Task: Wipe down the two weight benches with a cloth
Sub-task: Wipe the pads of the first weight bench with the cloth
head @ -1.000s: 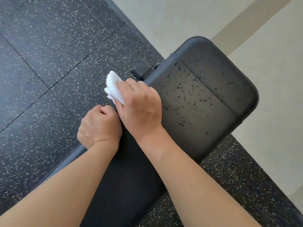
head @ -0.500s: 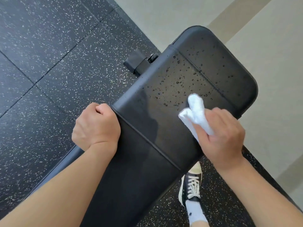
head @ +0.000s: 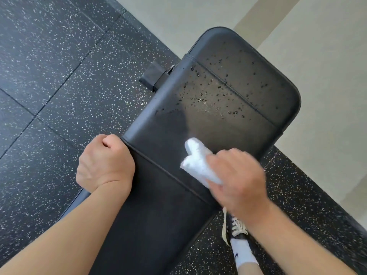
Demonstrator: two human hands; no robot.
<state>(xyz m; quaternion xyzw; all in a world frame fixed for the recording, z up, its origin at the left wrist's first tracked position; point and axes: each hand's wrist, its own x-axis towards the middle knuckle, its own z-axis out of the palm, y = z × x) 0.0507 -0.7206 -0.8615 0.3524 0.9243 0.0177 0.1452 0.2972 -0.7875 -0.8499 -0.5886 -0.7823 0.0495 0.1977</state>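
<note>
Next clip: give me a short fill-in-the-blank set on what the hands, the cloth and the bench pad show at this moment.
1. The right hand holds a white ____ against the bench pad.
2. The left hand grips the ____ edge of the pad.
3. Droplets speckle the ____ end of the pad, beyond the cloth.
4. Below the right forearm, a shoe stands on the speckled ____.

Missing words: cloth; left; far; floor
</note>
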